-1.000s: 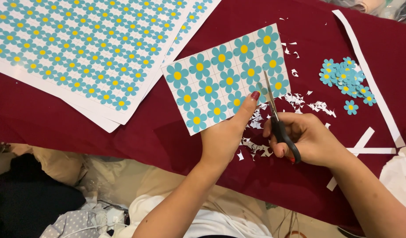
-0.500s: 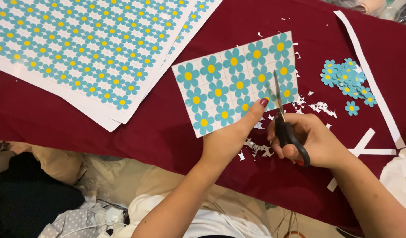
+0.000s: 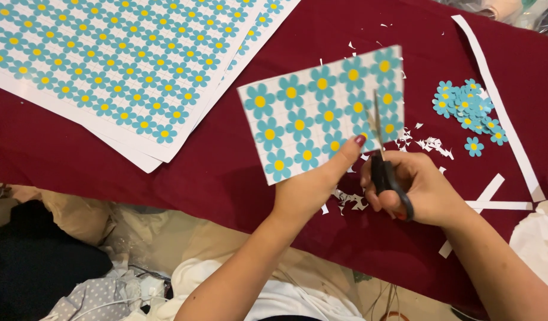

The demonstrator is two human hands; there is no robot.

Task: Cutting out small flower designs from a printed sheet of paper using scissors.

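Fingers of the left hand point(image 3: 306, 187) are pinching the flower sheet point(image 3: 321, 113) above the red cloth point(image 3: 214, 172); right hand point(image 3: 416, 187) is gripping scissors point(image 3: 382, 160), blades cutting in, their tips blurring, handles partly hidden.

A dark red cloth point(image 3: 184, 178) is covering the tabletop. Lying on it at the far left are large sheets of blue daisies point(image 3: 119, 65), stacked and overlapping. A heap of cut-out flowers point(image 3: 467, 110) is sitting far right, with white paper strips point(image 3: 500, 119) alongside and small white scraps point(image 3: 431, 144) scattered between.
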